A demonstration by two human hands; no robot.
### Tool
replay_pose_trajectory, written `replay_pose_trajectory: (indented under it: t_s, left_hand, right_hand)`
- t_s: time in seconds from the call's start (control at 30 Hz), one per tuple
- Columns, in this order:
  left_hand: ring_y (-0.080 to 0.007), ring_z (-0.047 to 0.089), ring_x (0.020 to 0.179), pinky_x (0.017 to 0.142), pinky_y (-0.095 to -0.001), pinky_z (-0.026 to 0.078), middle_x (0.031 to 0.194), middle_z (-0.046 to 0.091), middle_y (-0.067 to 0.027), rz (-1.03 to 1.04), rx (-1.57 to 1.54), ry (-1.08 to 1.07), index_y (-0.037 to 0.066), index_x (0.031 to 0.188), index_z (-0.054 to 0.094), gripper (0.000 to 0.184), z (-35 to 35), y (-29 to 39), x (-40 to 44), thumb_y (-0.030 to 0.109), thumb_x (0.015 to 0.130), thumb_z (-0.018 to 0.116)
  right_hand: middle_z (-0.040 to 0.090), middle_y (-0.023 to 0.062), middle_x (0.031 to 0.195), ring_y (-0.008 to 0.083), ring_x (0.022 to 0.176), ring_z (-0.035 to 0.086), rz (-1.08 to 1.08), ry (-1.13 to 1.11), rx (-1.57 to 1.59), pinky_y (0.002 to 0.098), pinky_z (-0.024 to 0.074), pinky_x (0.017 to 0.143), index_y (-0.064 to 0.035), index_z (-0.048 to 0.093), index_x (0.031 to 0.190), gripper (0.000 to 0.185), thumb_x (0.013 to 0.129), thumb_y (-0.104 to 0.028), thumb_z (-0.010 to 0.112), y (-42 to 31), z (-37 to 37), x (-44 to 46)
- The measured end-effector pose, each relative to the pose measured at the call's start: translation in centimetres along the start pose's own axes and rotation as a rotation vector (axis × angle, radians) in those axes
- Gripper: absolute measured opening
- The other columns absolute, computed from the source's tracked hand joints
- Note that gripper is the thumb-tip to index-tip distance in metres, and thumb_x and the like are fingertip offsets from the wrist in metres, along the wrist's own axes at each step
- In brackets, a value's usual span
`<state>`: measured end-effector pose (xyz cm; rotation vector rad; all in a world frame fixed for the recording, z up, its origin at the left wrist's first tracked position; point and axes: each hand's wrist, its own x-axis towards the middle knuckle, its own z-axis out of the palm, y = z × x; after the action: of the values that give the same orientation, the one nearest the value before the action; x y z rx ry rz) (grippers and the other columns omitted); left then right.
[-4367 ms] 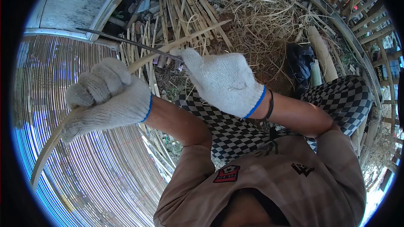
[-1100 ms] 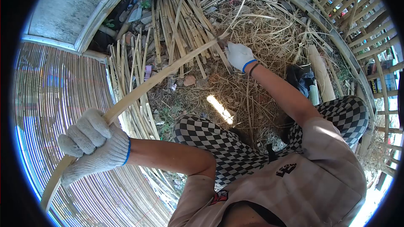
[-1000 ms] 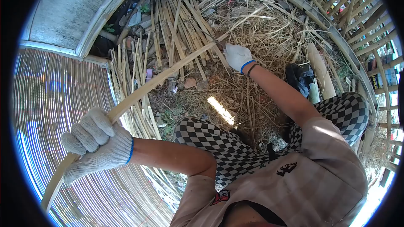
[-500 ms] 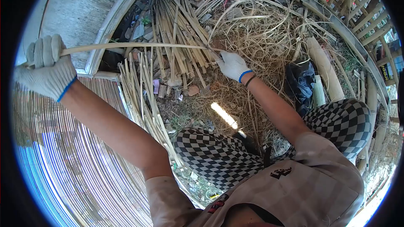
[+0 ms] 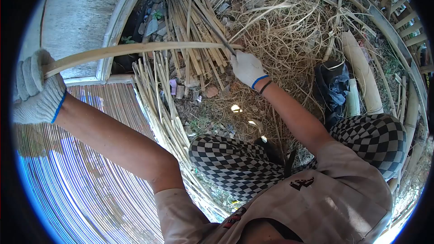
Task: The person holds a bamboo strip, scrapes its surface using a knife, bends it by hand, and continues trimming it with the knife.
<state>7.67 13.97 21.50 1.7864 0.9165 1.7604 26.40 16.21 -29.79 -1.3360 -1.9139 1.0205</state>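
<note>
At the far left, my left hand (image 5: 38, 88), in a white knitted glove with a blue cuff, is wrapped round one end of a long, pale bamboo strip (image 5: 131, 49). The strip arcs across to my right hand (image 5: 247, 68), gloved alike and closed. A dark, narrow knife blade (image 5: 221, 36) sticks out of the right hand, pointing up and left, its handle hidden in the fist. Blade and strip cross just above the right fingers. Behind them lies a bundle of split bamboo sticks (image 5: 190, 31).
Curly bamboo shavings (image 5: 289, 31) cover the ground beyond my right hand. More thin sticks (image 5: 158, 95) lie beside a slatted bamboo screen (image 5: 104, 153) on the left. A black plastic bag (image 5: 332, 86) and a thick bamboo piece (image 5: 361, 72) lie right, near my checkered knees (image 5: 230, 162).
My left hand has moved left and down, toward me, with the strip, whose right part has slid along at the blade. The knife blade now shows more clearly. My right hand has hardly moved.
</note>
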Motion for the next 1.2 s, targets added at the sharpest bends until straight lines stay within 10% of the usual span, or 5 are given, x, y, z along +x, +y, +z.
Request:
replay_pose_trajectory:
  t_s: [0.23, 0.53, 0.67, 0.77, 1.2]
  left_hand:
    - [-0.0131, 0.034, 0.032, 0.04, -0.0298, 0.033, 0.047, 0.036, 0.0007, 0.016, -0.167, -0.116, 0.016, 0.06, 0.042, 0.045, -0.1, -1.3, -0.2, 0.049, 0.09, 0.047]
    - [-0.0109, 0.04, 0.026, 0.031, -0.0256, 0.043, 0.038, 0.042, 0.0019, -0.093, -0.171, -0.312, 0.02, 0.049, 0.046, 0.079, 0.6, -0.1, -0.7, 0.089, 0.085, 0.039]
    - [-0.0112, 0.041, 0.027, 0.031, -0.026, 0.043, 0.038, 0.043, 0.0019, -0.089, -0.156, -0.294, 0.019, 0.048, 0.046, 0.078, 0.6, -0.4, -0.1, 0.086, 0.088, 0.038]
    - [-0.011, 0.032, 0.028, 0.034, -0.0268, 0.034, 0.041, 0.037, 0.0022, -0.014, -0.201, -0.166, 0.017, 0.055, 0.044, 0.048, 0.8, -1.8, -0.3, 0.052, 0.088, 0.049]
    - [-0.0089, 0.028, 0.029, 0.032, -0.0259, 0.028, 0.039, 0.03, 0.0054, -0.023, -0.131, -0.038, 0.02, 0.053, 0.036, 0.053, 1.4, -2.9, 0.5, 0.054, 0.094, 0.045]
  right_hand:
    - [0.067, 0.0166, 0.067, 0.0391, 0.061, 0.068, -0.184, 0.087, -0.013, 0.0479, 0.0546, 0.052, -0.0006, 0.06, 0.098, 0.025, 0.101, -0.024, 0.052, -5.5, -3.4, -2.0]
    - [0.072, 0.0175, 0.083, 0.0372, 0.081, 0.073, -0.017, -0.067, -0.156, 0.0415, 0.0602, 0.068, 0.0008, 0.065, 0.105, 0.022, 0.092, -0.016, 0.06, 2.1, 0.5, -0.1]
    - [0.072, 0.0175, 0.081, 0.0375, 0.073, 0.072, -0.154, 0.049, -0.104, 0.0436, 0.0596, 0.064, 0.0013, 0.065, 0.099, 0.019, 0.091, -0.015, 0.058, -2.7, -2.6, -1.7]
    - [0.07, 0.0212, 0.079, 0.0388, 0.07, 0.07, -0.256, 0.152, -0.018, 0.0475, 0.0571, 0.062, -0.0009, 0.061, 0.099, 0.022, 0.099, -0.022, 0.054, -4.4, -2.9, -1.4]
    - [0.072, 0.0208, 0.082, 0.0376, 0.08, 0.072, 0.054, 0.004, -0.028, 0.0467, 0.0583, 0.065, -0.0016, 0.064, 0.102, 0.024, 0.095, -0.024, 0.059, 1.0, 0.7, -0.4]
